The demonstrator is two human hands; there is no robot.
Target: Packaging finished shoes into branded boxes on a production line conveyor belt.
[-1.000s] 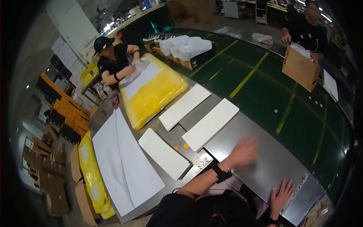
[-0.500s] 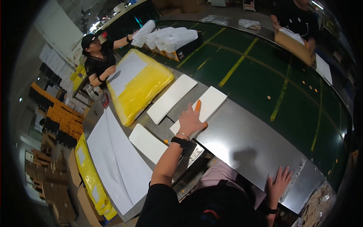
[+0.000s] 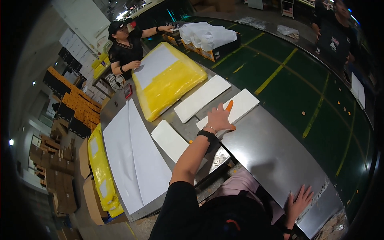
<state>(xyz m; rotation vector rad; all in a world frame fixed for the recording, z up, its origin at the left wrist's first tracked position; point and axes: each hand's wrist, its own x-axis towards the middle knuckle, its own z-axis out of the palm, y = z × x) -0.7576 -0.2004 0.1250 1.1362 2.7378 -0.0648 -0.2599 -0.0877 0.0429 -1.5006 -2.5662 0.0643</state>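
My left hand [image 3: 221, 119] lies with spread fingers on a white stack of paper strips [image 3: 245, 105], orange covers on its thumb and one finger. It presses on the stack without gripping it. Two similar white stacks lie near it, one just beyond to the left [image 3: 203, 98] and another closer to me [image 3: 169, 139], partly behind my left forearm. My right hand [image 3: 300, 203] rests flat, fingers apart, on the metal tabletop [image 3: 276, 160] by its near right edge, holding nothing.
Left of the stacks sit a yellow plastic-wrapped package [image 3: 176, 90] and large white sheets [image 3: 132, 156]. A green conveyor belt [image 3: 276, 86] runs beyond, bearing a box of white-wrapped items [image 3: 212, 38]. One co-worker [image 3: 126, 50] reaches toward it; another person [image 3: 340, 36] holds a dark item.
The scene has shifted rightward in view. My hands keep their places. The left co-worker's hand has left a white-wrapped item; the far person now shows a dark item instead of a brown box.
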